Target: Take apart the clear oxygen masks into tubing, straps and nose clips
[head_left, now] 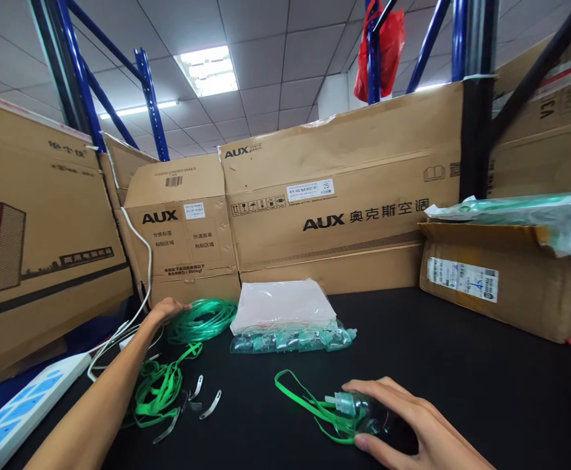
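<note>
My right hand (pixel 403 418) is curled around a clear oxygen mask (pixel 371 414) with a pale green connector, close above the black tabletop. A green elastic strap (pixel 309 401) loops out from the mask to the left. At the back left, my left hand (pixel 170 309) reaches to a coil of translucent green tubing (pixel 204 320) and grips its edge; most of its fingers are hidden. Below that arm lies a tangle of green straps (pixel 158 391). Several small curved metal strips (pixel 211 405) are scattered beside it.
A plastic-wrapped stack with a white sheet (pixel 283 303) and masks lies at the middle back. A white power strip (pixel 25 408) with cables runs along the left. Cardboard boxes (pixel 325 196) wall the back; an opened box (pixel 525 281) with plastic bags stands right.
</note>
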The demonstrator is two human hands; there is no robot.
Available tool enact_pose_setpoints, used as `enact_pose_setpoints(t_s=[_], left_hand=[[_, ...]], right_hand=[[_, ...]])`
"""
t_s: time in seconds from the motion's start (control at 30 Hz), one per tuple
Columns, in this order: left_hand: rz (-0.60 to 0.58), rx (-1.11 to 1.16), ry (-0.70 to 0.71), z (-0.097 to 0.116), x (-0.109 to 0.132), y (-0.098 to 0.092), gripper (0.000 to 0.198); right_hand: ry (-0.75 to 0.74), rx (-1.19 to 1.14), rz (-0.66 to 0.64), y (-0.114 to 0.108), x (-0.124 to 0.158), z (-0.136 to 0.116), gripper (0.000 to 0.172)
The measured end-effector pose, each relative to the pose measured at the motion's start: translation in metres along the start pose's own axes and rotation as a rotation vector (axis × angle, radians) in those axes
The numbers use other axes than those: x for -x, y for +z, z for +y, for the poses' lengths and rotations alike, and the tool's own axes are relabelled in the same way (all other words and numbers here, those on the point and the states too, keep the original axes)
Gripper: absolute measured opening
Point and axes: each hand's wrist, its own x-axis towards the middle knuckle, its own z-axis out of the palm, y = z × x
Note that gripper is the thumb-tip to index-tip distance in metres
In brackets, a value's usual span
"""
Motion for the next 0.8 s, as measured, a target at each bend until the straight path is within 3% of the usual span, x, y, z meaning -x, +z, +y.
enact_pose_setpoints(t_s=[0.17,0.47,0.6,0.7,0.8], left_hand=[[0.016,0.028,-0.001,0.005,0.001,-0.018,0.029],[0.370,0.105,0.179,0.037,0.022,-0.052,0.028],[0.465,0.150,0.233,0.048,0.022,-0.074,0.030],[0.450,0.163,0.213,0.048,0.017,-0.079,0.030],[0.359,0.146,0.174,0.043,0.013,-0.068,0.028]], right_hand=[[0.003,0.010,-0.001,0.001,0.000,0.001,0.044],[-0.005,0.037,0.012,0.000,0.001,0.004,0.045],[-0.024,0.028,0.033,0.001,0.001,0.004,0.045],[-0.038,0.014,0.035,0.002,-0.001,0.002,0.044],[-0.027,0.007,0.033,0.001,-0.002,0.000,0.043]])
